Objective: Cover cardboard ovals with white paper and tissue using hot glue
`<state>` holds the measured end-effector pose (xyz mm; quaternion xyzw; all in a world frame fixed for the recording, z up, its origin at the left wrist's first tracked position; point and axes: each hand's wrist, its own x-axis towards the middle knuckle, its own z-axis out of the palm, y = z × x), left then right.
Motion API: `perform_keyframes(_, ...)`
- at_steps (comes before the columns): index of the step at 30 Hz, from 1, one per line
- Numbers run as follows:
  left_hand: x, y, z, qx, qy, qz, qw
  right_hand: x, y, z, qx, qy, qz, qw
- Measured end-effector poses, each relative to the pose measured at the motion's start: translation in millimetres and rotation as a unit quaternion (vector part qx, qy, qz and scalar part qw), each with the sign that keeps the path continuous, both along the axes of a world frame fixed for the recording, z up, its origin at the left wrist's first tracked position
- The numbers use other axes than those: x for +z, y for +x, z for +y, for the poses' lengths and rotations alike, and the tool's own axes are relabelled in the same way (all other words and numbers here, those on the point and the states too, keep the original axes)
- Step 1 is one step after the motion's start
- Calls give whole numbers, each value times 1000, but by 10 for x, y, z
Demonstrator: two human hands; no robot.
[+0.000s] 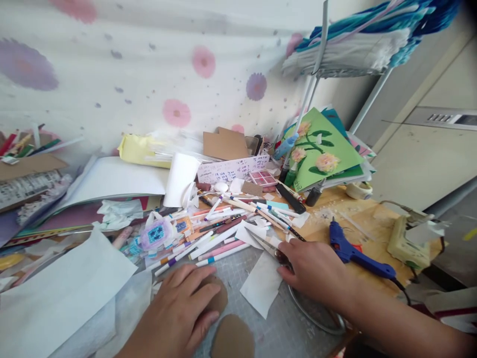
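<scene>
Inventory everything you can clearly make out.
rounded cardboard pieces: two, brown, front centre
apparent scissors: one, dark-handled, centre
pens: many, mostly white, centre
cutting mat: one, grey, front
glue gun: one, blue, right
power strip: one, cream, right
flower card: one, green, back right
pipe cleaners: many, blue and white, upper right
palette: one, pink, back
paper sheets: several, white, left
floral cloth: one, white, behind
left hand: one, bare, on cardboard
right hand: one, bare, gripping scissors

Blue glue gun point(346, 248) lies right, power strip point(407, 244) farther right; flower picture point(323, 141) far right; crumpled paper point(119, 214) left.
</scene>
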<state>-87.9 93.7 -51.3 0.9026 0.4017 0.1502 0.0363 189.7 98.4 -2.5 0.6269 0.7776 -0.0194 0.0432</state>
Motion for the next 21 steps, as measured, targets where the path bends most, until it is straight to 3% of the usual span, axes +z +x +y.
perform_keyframes(5, 90, 41, -6, 1, -46, -18, 999, 127, 65, 46, -6, -4, 47, 999)
perform_keyframes(10, 162, 77, -15, 12, -92, -42, 995, 316, 273, 364, -92, 31, 60, 993)
perform_keyframes(16, 222, 81, -40, 1, -113, -8, 994, 38, 339, 901, -113, 19, 20, 993)
perform_keyframes(21, 218, 44, -29, -28, -87, 1, 996, -121, 384, 950, -80, 10, 20, 997)
